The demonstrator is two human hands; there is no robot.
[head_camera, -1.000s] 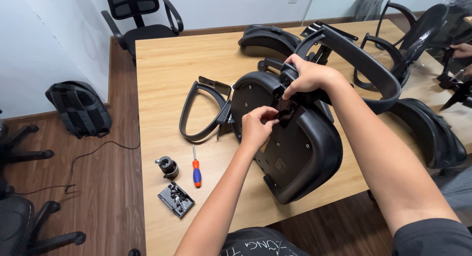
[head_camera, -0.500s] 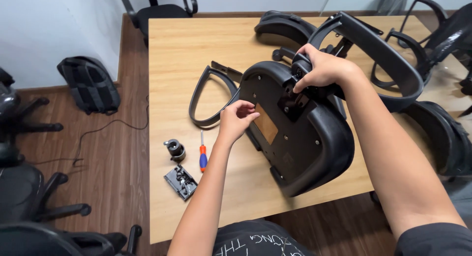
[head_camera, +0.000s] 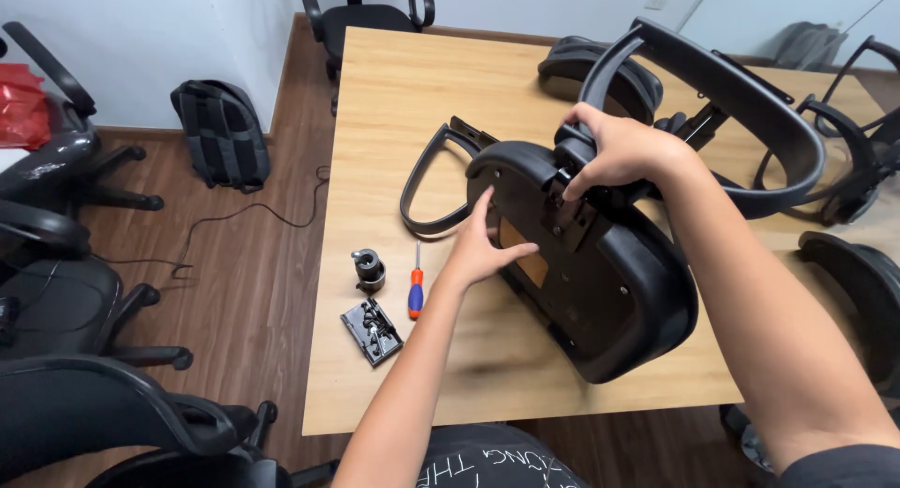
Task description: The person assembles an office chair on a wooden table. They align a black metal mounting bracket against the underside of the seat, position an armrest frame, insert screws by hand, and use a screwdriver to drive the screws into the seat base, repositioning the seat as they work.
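A screwdriver [head_camera: 414, 292], a metal cylinder [head_camera: 368, 268] and a bracket [head_camera: 371, 330] lie at the table's [head_camera: 403, 85] left edge. A backpack [head_camera: 221, 135] sits left of the table; a chair [head_camera: 367, 10] stands beyond it.

Left hand [head_camera: 483, 249] flat on chair seat [head_camera: 600, 291]; right hand [head_camera: 623, 155] grips its bracket [head_camera: 567, 211].

On the table [head_camera: 394, 94], the screwdriver [head_camera: 414, 291] lies left of the seat [head_camera: 600, 291]; my left hand [head_camera: 483, 249] rests between them.
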